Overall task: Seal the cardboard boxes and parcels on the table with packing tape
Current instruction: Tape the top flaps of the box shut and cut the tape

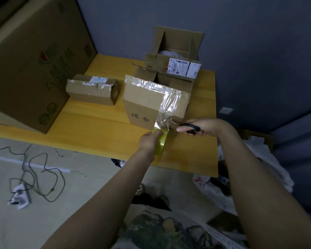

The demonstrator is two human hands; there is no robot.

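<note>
Table: yellow wood table [101, 123] against a blue-grey wall.
Box: cardboard box [147, 103] lies just beyond the fingers, its taped top tilted toward the camera.
Tape strip: clear strip [162, 121] runs from the box top down to the roll, long axis near to far.
Left hand [151, 140]: fingers wrapped around the tape roll [161, 141].
Right hand [204, 127]: fingers through the scissors [185, 125], blades pointing left, across the strip.
Beyond the fingers: small taped parcel [92, 88], open box [171, 72].
</note>
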